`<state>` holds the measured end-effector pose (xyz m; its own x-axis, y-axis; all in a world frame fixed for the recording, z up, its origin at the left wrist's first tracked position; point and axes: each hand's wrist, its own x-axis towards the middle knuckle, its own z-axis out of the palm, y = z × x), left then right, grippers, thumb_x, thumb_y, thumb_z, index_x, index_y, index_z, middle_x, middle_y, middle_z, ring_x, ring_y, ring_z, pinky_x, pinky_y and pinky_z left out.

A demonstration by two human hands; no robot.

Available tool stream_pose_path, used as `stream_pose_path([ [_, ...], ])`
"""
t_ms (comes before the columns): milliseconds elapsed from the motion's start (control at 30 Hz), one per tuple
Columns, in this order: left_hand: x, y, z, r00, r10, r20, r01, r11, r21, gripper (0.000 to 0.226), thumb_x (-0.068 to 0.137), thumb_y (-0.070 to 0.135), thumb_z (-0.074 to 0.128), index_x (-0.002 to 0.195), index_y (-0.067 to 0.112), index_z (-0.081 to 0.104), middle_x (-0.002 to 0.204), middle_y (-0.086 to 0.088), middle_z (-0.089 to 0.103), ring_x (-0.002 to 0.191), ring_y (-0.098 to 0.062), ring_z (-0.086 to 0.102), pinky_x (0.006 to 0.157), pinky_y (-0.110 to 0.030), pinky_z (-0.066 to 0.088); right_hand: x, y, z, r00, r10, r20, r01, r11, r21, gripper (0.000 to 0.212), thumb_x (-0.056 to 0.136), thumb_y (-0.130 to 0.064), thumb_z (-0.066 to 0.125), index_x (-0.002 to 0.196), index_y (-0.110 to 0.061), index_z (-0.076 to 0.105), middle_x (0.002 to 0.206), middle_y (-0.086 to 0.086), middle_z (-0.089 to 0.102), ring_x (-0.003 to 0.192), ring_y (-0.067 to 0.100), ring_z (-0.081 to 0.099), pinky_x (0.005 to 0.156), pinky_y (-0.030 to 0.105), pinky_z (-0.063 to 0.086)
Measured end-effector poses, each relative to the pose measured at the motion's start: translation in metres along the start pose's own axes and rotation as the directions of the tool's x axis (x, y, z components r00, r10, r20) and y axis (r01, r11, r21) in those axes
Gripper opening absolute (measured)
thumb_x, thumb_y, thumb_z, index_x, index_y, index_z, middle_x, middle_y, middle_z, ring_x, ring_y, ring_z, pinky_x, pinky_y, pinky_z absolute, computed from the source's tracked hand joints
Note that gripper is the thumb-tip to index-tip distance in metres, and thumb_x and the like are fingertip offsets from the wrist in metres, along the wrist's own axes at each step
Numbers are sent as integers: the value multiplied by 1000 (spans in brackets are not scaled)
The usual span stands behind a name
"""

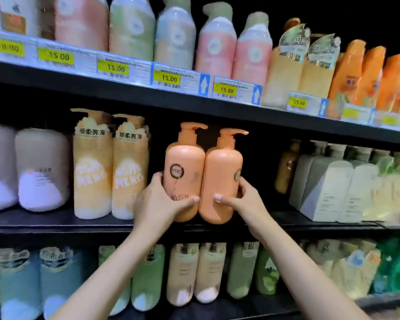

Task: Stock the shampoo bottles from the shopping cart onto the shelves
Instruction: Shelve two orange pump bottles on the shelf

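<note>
left hand (158, 202) grips left orange bottle (184, 172), right hand (245, 199) grips right orange bottle (221, 181).

Yellow price tags (169, 78) along shelf edge

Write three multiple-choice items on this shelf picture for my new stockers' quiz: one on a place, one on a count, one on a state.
1. Where are the two orange pump bottles?
A. top shelf
B. middle shelf
C. bottom shelf

2. How many orange bottles do the hands hold?
A. one
B. two
C. three

3. How do those bottles stand?
A. upright, side by side
B. lying flat
C. stacked

Answers: 1 B, they sit in the gap at middle level. 2 B, the left hand grips one, the right hand the other. 3 A, pumps point up, sides touching.
</note>
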<state>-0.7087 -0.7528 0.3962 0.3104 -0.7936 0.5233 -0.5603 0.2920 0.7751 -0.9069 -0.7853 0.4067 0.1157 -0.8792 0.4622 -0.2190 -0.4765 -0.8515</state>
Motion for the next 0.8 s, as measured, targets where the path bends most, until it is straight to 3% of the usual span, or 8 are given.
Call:
stream_pose_path([
  [100,0,-9,7,1000,-10,-30,11,999,36,76,55,56,81,116,25,49,109,7,65,99,-17,60,78,-36,49,17,23,7,999,24,31,-25,998,51,53,71,-22,81,115,-29,50,115,-5,63,103,9,61,80,24,50],
  [233,1,-14,11,999,8,-38,-7,1000,20,60,59,53,79,103,26,48,104,9,63,98,-14,58,79,-38,50,29,30,11,996,15,84,-20,998,63,50,76,-22,77,114,-33,46,105,-17,60,95,-2,59,69,13,48],
  [367,-3,-17,13,999,22,-31,-23,1000,-20,63,62,51,79,111,26,48,109,9,62,101,-11,58,83,-37,51,29,33,10,994,21,106,-33,994,109,42,76,-21,76,106,-36,50,104,-14,64,92,-2,62,69,14,50],
  [500,-6,-17,12,998,59,-33,-60,998,-37,66,63,49,80,116,25,47,112,10,61,101,-8,58,80,-27,48,29,36,9,988,32,149,-58,982,178,57,64,-32,84,111,-35,51,114,-4,65,104,10,64,86,29,52],
  [667,-6,-21,10,998,55,-4,-55,996,-70,71,62,51,79,120,24,47,115,9,62,104,-8,59,88,-37,52,29,39,4,983,23,181,-84,938,335,93,56,-40,78,139,-18,40,125,1,63,114,13,62,98,37,48],
  [800,-5,-20,9,999,47,5,-46,995,-93,71,63,49,80,120,24,47,115,8,62,104,-8,59,89,-38,52,27,39,4,985,35,169,-84,952,294,77,59,-36,86,127,-24,51,120,-1,66,109,10,63,92,32,50],
])
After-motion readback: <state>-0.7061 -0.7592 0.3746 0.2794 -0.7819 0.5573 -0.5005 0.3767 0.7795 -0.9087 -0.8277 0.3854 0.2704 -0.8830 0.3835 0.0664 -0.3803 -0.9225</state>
